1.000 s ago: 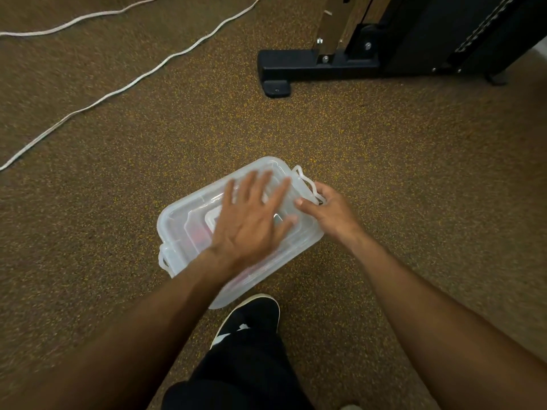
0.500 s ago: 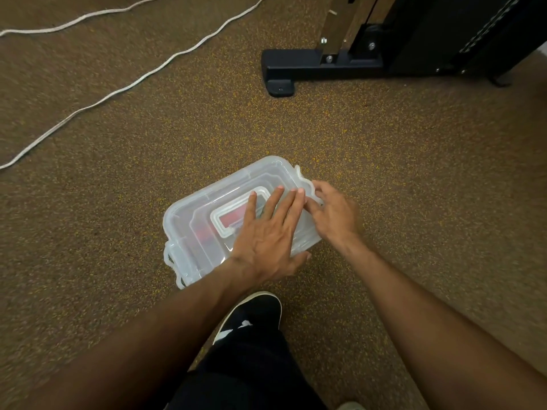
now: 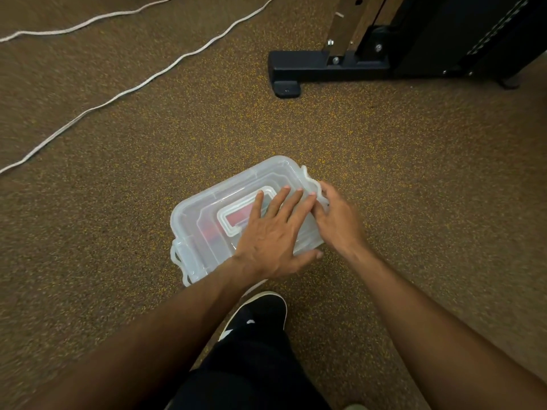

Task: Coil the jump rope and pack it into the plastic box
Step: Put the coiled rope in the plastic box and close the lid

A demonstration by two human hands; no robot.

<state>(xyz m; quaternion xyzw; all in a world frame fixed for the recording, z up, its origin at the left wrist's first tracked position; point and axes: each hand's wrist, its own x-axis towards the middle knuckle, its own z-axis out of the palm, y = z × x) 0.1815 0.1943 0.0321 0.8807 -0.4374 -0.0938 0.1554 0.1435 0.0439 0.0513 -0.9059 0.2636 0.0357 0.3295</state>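
**Both hands on the closed plastic box**

The plastic box (image 3: 306, 235) sits on the speckled brown floor (image 3: 414, 173) at the middle of the view, its long axis running from 8 o'clock to 2 o'clock. Its clear lid (image 3: 204, 214) is on top.

The left hand (image 3: 272, 238) lies flat on the lid's 4 o'clock half. Its fingers are straight and a little spread, pointing toward 1 o'clock, and the thumb reaches over the near edge of the box. It presses down and grips nothing.

The right hand (image 3: 340, 220) is at the 2 o'clock end of the box. Its fingers are curled round the white end clip (image 3: 309, 180) there, touching the tip of the left hand's little finger. Motion blur hides whether the clip is snapped down.

A second clip (image 3: 177, 258) hangs at the 8 o'clock end, and no hand touches it. Something red (image 3: 239, 216) shows through the lid near its raised central panel. It is too hazy to tell whether it is the jump rope.

A black shoe (image 3: 260, 315) with a white sole edge stands just at 6 o'clock of the box, with a black trouser leg (image 3: 251, 365) below it.

Well apart from the box at 10 o'clock, a white cord (image 3: 118, 96) runs slantwise over the floor. At 1 o'clock stands the black foot of a machine (image 3: 325, 66), with bolted metal uprights rising from it.
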